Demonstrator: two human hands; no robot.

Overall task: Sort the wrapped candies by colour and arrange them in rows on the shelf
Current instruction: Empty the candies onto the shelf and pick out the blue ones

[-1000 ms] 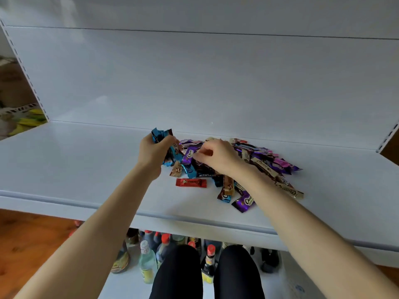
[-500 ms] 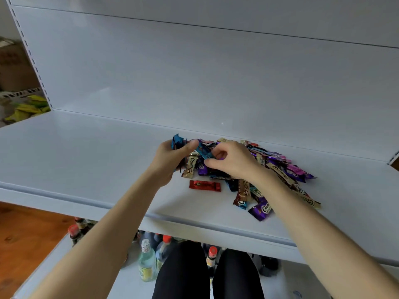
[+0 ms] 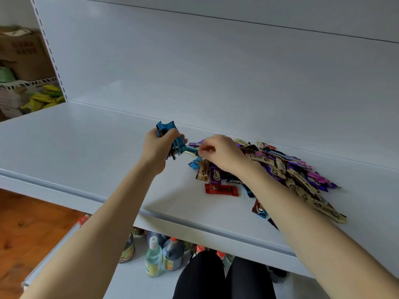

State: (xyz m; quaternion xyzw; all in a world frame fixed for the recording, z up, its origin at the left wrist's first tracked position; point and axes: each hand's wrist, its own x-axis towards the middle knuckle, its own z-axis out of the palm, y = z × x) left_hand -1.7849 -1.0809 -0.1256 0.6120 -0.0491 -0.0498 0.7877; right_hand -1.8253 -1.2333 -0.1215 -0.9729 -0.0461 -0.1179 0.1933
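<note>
Candies (image 3: 278,169) (labelled "Choco") heaped; left hand (image 3: 157,149) grips blue candies (image 3: 167,129); right hand (image 3: 220,154) pinches one.

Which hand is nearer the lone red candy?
Right. The right hand is just behind the red candy; the left hand, gripping blue candies, is farther off to its left.

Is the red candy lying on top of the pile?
No, the red candy lies flat on the shelf in front of the pile, not on it.

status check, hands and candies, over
Left hand grips blue candies. Right hand pinches one candy at mixed pile edge. No rows on shelf yet. Nothing blocking.
</note>
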